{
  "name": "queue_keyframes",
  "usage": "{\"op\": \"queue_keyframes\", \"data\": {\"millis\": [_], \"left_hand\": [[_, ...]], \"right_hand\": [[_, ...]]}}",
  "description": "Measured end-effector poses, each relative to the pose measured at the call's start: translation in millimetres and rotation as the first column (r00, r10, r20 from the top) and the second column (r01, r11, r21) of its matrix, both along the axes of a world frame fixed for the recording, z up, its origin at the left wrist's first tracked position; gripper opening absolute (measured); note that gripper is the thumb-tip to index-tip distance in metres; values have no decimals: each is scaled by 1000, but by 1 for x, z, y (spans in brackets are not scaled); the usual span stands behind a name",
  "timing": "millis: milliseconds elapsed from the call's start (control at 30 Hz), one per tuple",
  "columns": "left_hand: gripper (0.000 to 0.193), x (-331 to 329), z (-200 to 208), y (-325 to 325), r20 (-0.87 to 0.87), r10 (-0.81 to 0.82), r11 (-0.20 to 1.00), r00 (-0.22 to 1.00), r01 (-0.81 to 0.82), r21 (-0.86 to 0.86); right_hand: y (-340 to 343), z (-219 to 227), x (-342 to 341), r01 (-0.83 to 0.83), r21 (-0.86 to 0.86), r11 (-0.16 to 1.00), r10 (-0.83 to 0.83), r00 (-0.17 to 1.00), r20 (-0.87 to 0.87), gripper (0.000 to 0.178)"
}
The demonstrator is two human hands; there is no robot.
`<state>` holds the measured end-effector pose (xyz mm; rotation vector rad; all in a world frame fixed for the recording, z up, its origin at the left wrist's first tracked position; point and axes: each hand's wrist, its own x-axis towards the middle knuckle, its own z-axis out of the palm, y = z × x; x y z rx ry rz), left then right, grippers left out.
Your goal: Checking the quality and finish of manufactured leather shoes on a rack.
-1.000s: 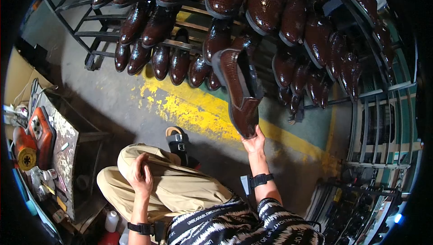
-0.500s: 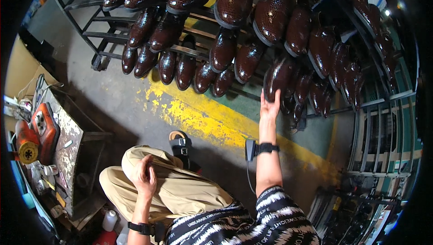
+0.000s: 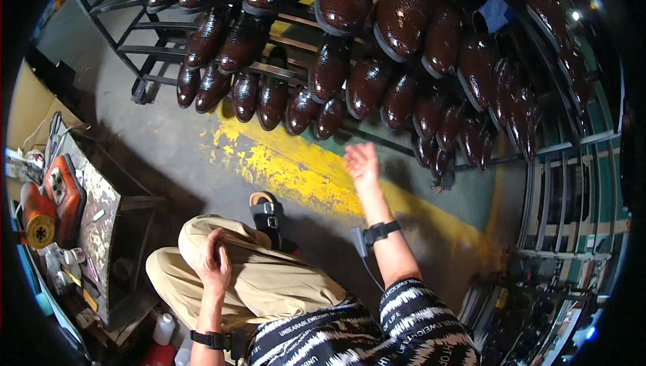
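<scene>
My right hand (image 3: 362, 165) is over the floor just below the shoe rack, palm up with its fingers apart and nothing in it. Nearest above it are glossy dark-brown shoes with a scale-like pattern, among them one brown shoe (image 3: 398, 101) on the lower tier, toe pointing at me. My left hand (image 3: 214, 263) rests against my knee in beige trousers (image 3: 262, 278), fingers curled together, with no object showing in it. A second brown shoe (image 3: 330, 73) sits on the tier above.
The metal rack (image 3: 158, 53) carries several rows of shoes across the far side. At left, a worn table (image 3: 101, 208) bears an orange tool (image 3: 64, 187) and small bottles. Another metal rack (image 3: 565, 231) stands at right. A yellow stripe (image 3: 282, 167) crosses the floor.
My right hand has let go of a brown shoe, which now sits on the lower tier, and has drawn back to the left and nearer to me. The left hand has hardly moved.
</scene>
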<state>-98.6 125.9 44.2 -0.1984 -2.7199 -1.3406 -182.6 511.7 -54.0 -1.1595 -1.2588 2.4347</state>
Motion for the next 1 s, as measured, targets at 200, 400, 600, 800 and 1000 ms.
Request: {"op": "queue_keyframes", "data": {"millis": [200,400,600,800,1000], "left_hand": [[29,2,-1,-4,8,2,1000,1000,-2,30],[29,2,-5,-3,-1,-5,1000,1000,5,17],[29,2,-6,-5,-37,5,999,999,-4,39],[29,-4,2,1,-45,-19,1000,999,19,-1],[28,-12,11,8,-106,-2,999,994,6,39]], "right_hand": [[-128,21,49,-556,-122,822,568,815,116,36],[-187,35,87,-876,169,451,889,458,2,38],[-222,79,101,-746,588,312,944,315,-101,56],[-239,72,129,-600,788,137,947,313,73,72],[-242,64,131,-577,817,-2,891,369,264,63]]}}
